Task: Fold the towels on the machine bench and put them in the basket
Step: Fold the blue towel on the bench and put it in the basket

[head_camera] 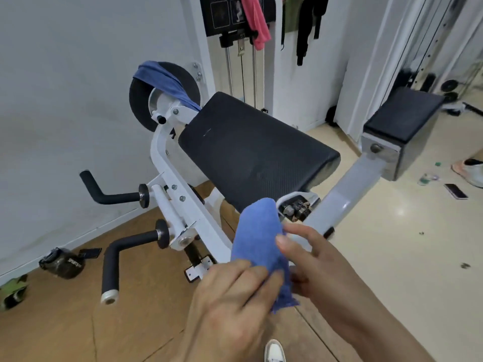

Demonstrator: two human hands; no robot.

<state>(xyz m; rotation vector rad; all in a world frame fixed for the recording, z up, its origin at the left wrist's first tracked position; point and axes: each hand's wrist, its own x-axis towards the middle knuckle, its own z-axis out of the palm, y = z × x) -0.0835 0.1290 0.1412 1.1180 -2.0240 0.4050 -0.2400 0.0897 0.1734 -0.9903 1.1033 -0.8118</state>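
Note:
A folded blue towel (257, 239) stands upright between both my hands, just below the near edge of the black padded machine bench (251, 150). My left hand (230, 296) pinches its lower left side. My right hand (311, 259) grips its right edge, thumb on the front. A second blue towel (162, 79) is draped over the black wheel at the back left of the machine. A pink towel (254, 19) hangs from the weight stack at the top. No basket is in view.
White machine frame with black foam handles (112, 267) stands at the left. A second black pad (402, 113) is at the right. A dark bottle (64, 262) lies by the wall; a phone (456, 191), a small bottle and another person's shoe (470, 171) are on the floor right.

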